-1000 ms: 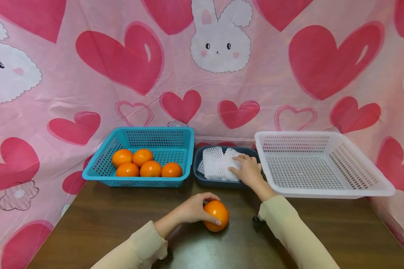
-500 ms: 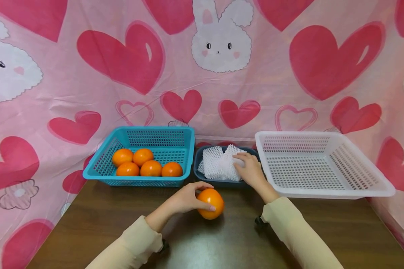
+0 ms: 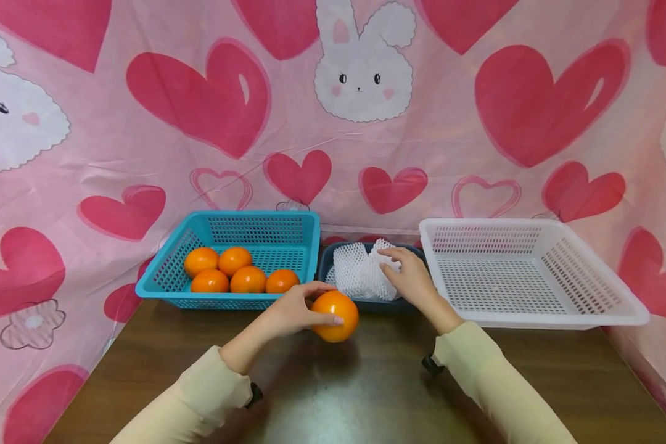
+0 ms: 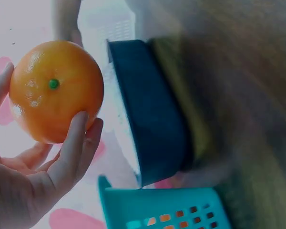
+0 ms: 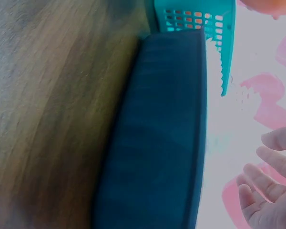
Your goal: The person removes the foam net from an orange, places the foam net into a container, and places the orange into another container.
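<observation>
My left hand (image 3: 294, 311) holds an orange (image 3: 335, 316) above the table, with the thumb on its near side and fingers curved round it. In the left wrist view, the orange (image 4: 57, 93) shows a green stem spot between thumb and fingers. My right hand (image 3: 413, 277) is over the right end of a dark blue tray (image 3: 391, 305), beside white foam net sleeves (image 3: 349, 268). In the right wrist view, the right hand (image 5: 271, 191) has its fingers spread and loosely bent, with nothing visible between them. Glare washes out the sleeves there.
A turquoise basket (image 3: 227, 214) with several oranges (image 3: 248, 280) stands left of the tray. To its right is a white basket (image 3: 533, 319) with nothing visible inside. Behind them hangs a pink cloth (image 3: 449, 135) with hearts and rabbits. All stand on a brown wooden table (image 3: 366, 394).
My left hand has lifted the orange off the table and carried it up and left toward the tray. The right hand has stayed over the tray, shifting only slightly.
</observation>
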`<state>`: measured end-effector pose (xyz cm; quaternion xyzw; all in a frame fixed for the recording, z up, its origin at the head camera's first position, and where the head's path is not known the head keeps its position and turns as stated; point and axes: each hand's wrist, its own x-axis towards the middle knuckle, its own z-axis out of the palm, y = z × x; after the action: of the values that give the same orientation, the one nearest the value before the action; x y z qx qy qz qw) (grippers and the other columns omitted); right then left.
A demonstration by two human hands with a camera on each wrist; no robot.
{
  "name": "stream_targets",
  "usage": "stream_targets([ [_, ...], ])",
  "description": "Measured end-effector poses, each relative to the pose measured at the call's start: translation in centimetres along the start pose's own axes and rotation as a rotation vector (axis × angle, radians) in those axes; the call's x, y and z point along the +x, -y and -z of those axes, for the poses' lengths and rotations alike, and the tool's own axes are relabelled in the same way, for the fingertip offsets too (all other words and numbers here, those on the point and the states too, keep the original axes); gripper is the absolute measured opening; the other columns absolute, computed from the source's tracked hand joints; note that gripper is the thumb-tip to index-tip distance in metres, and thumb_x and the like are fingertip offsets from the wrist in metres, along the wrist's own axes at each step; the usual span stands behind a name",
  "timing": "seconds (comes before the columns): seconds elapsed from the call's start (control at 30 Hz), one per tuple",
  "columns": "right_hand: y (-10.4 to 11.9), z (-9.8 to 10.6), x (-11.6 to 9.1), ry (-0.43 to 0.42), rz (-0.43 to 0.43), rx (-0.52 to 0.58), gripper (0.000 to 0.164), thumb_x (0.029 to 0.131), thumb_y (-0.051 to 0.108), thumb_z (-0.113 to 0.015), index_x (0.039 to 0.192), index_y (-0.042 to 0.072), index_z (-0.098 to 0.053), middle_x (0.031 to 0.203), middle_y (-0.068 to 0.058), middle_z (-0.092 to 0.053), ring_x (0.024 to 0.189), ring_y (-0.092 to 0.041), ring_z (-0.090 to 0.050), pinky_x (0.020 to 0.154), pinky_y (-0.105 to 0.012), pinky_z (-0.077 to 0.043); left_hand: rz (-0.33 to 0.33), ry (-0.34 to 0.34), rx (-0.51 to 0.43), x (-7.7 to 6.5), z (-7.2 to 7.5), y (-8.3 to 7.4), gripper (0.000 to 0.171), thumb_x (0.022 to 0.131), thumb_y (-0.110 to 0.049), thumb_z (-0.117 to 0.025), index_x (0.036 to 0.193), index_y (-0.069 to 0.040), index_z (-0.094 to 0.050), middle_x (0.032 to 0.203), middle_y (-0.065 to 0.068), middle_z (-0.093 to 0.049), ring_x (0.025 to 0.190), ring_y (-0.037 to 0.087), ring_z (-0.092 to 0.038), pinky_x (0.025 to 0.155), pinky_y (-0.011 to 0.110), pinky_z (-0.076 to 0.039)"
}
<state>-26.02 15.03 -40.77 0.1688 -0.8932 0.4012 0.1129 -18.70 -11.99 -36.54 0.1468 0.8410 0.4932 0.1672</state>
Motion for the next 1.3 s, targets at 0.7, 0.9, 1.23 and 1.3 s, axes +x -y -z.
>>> stream_targets([
  [0.7, 4.2, -2.1, 0.2, 0.121, 0.016, 0.276, 0.043, 0.098, 0.008, -0.067, 0.139, -0.004, -0.060, 0.128, -0.022, -0.066, 0.110, -0.036, -0.065, 0.098, -0.050, -0.052, 0.128, -0.227, -0.196, 0.1, 6.7, -2.2, 0.064, 0.095, -0.029, -0.074, 0.151, -0.012, -0.048, 0.145, 0.018, -0.048, 0.120, 0.037, -0.055, 0.091, 0.043, -0.057],
  [0.9, 5.1, -3.3, 0.2, 0.135, 0.012, 0.331, 0.042, 0.097, 0.006, -0.068, 0.137, -0.004, -0.061, 0.124, -0.022, -0.068, 0.109, -0.035, -0.067, 0.097, -0.048, -0.053, 0.159, -0.272, -0.210, 0.3, 8.0, -1.7, 0.068, 0.096, -0.031, -0.074, 0.153, -0.011, -0.044, 0.146, 0.019, -0.045, 0.123, 0.038, -0.053, 0.098, 0.051, -0.052],
  [1.23, 6.3, -6.1, -0.4, 0.310, -0.100, 0.530, 0.049, 0.099, 0.005, -0.064, 0.143, -0.009, -0.051, 0.128, -0.029, -0.063, 0.104, -0.040, -0.069, 0.088, -0.039, -0.058, 0.178, -0.361, -0.141, 1.7, 9.1, -0.2, 0.072, 0.094, -0.034, -0.075, 0.155, -0.012, -0.044, 0.150, 0.018, -0.043, 0.121, 0.036, -0.051, 0.092, 0.043, -0.056],
  [1.3, 6.4, -6.8, -0.5, 0.354, -0.148, 0.612, 0.052, 0.100, 0.005, -0.062, 0.147, -0.011, -0.045, 0.132, -0.031, -0.060, 0.105, -0.040, -0.068, 0.089, -0.039, -0.058, 0.180, -0.371, -0.127, 2.0, 9.1, 0.1, 0.072, 0.094, -0.033, -0.075, 0.155, -0.011, -0.043, 0.151, 0.019, -0.042, 0.123, 0.036, -0.050, 0.094, 0.046, -0.054],
])
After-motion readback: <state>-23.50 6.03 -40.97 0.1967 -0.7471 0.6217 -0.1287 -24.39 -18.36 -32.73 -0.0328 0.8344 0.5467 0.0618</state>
